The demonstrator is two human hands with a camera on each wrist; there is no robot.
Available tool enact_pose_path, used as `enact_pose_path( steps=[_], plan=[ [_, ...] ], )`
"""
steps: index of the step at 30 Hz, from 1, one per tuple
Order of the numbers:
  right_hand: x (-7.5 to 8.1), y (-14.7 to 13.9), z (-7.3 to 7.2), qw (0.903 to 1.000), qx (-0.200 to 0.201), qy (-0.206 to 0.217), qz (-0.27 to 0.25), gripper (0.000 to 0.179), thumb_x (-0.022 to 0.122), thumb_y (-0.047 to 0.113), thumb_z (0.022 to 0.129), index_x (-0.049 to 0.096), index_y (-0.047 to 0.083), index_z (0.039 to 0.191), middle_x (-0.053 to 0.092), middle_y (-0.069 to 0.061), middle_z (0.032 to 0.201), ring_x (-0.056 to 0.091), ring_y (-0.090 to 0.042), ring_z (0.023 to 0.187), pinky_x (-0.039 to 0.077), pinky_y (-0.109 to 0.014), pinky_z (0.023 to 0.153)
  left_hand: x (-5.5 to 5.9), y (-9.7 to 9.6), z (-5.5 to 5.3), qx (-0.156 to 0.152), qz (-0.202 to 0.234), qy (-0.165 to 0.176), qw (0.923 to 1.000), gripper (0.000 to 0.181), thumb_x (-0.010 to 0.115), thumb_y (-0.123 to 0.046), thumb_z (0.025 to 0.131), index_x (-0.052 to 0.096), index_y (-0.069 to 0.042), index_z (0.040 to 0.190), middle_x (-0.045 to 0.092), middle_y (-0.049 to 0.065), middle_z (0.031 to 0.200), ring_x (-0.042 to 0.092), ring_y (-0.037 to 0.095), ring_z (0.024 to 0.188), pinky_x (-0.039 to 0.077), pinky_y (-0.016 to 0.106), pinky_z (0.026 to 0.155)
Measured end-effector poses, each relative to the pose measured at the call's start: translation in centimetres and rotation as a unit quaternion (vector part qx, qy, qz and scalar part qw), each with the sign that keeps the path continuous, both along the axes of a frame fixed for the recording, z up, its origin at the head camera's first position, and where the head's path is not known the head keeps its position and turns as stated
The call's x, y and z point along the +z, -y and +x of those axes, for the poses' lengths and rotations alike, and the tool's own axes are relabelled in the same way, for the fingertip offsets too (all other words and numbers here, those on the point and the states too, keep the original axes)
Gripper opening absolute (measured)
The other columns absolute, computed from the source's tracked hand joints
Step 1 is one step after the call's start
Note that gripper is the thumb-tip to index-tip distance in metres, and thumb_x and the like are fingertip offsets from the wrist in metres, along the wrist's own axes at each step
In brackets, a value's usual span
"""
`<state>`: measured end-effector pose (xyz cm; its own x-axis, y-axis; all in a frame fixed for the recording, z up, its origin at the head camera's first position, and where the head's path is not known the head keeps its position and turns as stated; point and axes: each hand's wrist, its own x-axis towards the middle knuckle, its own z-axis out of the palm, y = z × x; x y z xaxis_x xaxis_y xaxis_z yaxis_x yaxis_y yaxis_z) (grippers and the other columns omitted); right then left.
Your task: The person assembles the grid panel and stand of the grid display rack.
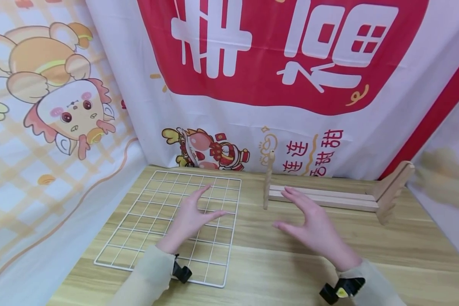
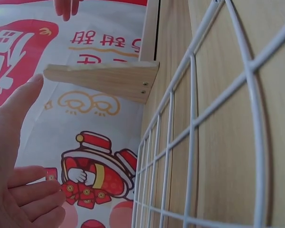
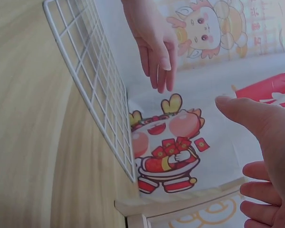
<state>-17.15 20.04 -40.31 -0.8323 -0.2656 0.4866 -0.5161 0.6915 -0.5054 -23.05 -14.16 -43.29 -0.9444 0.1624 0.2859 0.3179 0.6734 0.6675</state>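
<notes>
My left hand (image 1: 188, 219) hovers over a white wire grid panel (image 1: 231, 229) that lies flat on the wooden table. Its thumb and fingers are spread, and it holds nothing. My right hand (image 1: 316, 227) hangs above the table, likewise spread and holding nothing. Just beyond its fingertips stands a wooden rack (image 1: 329, 199), two upright end pieces joined by long slats. In the left wrist view one end piece (image 2: 104, 78) of the rack juts out past the thumb. The right wrist view shows the grid (image 3: 92, 71) beside the left hand (image 3: 154, 40).
The wooden table (image 1: 252, 263) ends against a white printed cloth (image 1: 222, 114) at the back, with red lettering panels and cartoon figures. Another printed cloth (image 1: 61, 187) hangs along the left side. A pale cloth (image 1: 447, 204) borders the right edge.
</notes>
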Motion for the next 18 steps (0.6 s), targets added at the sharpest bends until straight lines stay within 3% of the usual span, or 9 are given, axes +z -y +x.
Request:
enact_pose_path(
  steps=[2, 3, 6, 10, 13, 14, 15, 18],
  plan=[
    [-0.1, 0.4, 0.0, 1.0000, 0.006, 0.000, -0.001, 0.085, 0.091, 0.042, 0.075, 0.056, 0.008, 0.145, 0.048, -0.009, 0.153, 0.045, -0.033, 0.139, 0.037, -0.058, 0.112, 0.0, 0.6, -0.1, 0.001, 0.004, 0.007, 1.0000, 0.098, 0.086, -0.058, 0.074, 0.047, -0.015, 0.153, 0.046, 0.013, 0.153, 0.054, 0.037, 0.130, 0.039, 0.056, 0.111],
    [-0.1, 0.5, 0.0, 1.0000, 0.008, 0.001, 0.001, 0.085, 0.091, 0.042, 0.075, 0.057, 0.008, 0.144, 0.048, -0.010, 0.153, 0.045, -0.033, 0.139, 0.037, -0.058, 0.112, -0.1, 0.9, -0.1, 0.003, 0.006, 0.012, 0.9999, 0.098, 0.086, -0.059, 0.074, 0.046, -0.015, 0.153, 0.045, 0.012, 0.154, 0.044, 0.037, 0.139, 0.037, 0.056, 0.112],
    [-0.3, 1.0, 0.0, 0.9999, 0.012, 0.006, 0.000, 0.084, 0.092, 0.039, 0.075, 0.057, 0.008, 0.144, 0.048, -0.010, 0.153, 0.044, -0.033, 0.140, 0.037, -0.058, 0.112, 0.0, 2.0, -0.3, 0.010, 0.012, 0.028, 0.9995, 0.103, 0.083, -0.064, 0.074, 0.043, -0.016, 0.155, 0.041, 0.012, 0.157, 0.037, 0.037, 0.144, 0.034, 0.058, 0.113],
    [-0.5, 1.6, -0.2, 0.9998, 0.011, 0.016, -0.006, 0.084, 0.092, 0.040, 0.075, 0.057, 0.010, 0.145, 0.047, -0.007, 0.153, 0.043, -0.032, 0.140, 0.037, -0.057, 0.112, -0.2, 3.4, -0.4, 0.026, 0.014, 0.030, 0.9991, 0.104, 0.080, -0.068, 0.073, 0.043, -0.016, 0.155, 0.041, 0.013, 0.158, 0.039, 0.039, 0.142, 0.034, 0.060, 0.113],
    [-0.8, 2.0, -0.4, 0.9995, 0.015, 0.027, -0.009, 0.084, 0.091, 0.043, 0.075, 0.057, 0.011, 0.145, 0.048, -0.008, 0.153, 0.045, -0.032, 0.140, 0.037, -0.056, 0.112, -0.6, 4.6, -0.5, 0.040, 0.018, 0.024, 0.9987, 0.103, 0.082, -0.066, 0.074, 0.043, -0.015, 0.155, 0.041, 0.014, 0.157, 0.059, 0.038, 0.116, 0.036, 0.060, 0.112],
    [-0.9, 2.2, -0.4, 0.9993, 0.017, 0.031, -0.009, 0.083, 0.090, 0.045, 0.076, 0.057, 0.011, 0.144, 0.048, -0.008, 0.153, 0.046, -0.033, 0.139, 0.038, -0.056, 0.112, -0.7, 5.0, -0.5, 0.045, 0.019, 0.022, 0.9985, 0.103, 0.082, -0.066, 0.074, 0.044, -0.015, 0.155, 0.042, 0.014, 0.157, 0.064, 0.037, 0.100, 0.036, 0.059, 0.112],
    [-1.0, 2.4, -0.5, 0.9991, 0.019, 0.035, -0.011, 0.083, 0.090, 0.046, 0.076, 0.058, 0.011, 0.144, 0.049, -0.007, 0.152, 0.046, -0.032, 0.138, 0.038, -0.055, 0.112, -0.9, 5.4, -0.5, 0.049, 0.022, 0.021, 0.9983, 0.103, 0.083, -0.064, 0.074, 0.044, -0.014, 0.155, 0.043, 0.015, 0.156, 0.063, 0.036, 0.084, 0.037, 0.058, 0.112],
    [-1.4, 3.0, -0.7, 0.9986, 0.026, 0.045, -0.013, 0.081, 0.089, 0.047, 0.076, 0.059, 0.010, 0.142, 0.052, -0.007, 0.149, 0.050, -0.032, 0.135, 0.041, -0.052, 0.110, -1.3, 6.5, -0.3, 0.057, 0.024, 0.019, 0.9979, 0.101, 0.085, -0.059, 0.075, 0.043, -0.014, 0.155, 0.043, 0.016, 0.156, 0.058, 0.039, 0.065, 0.039, 0.057, 0.111]
  ],
)
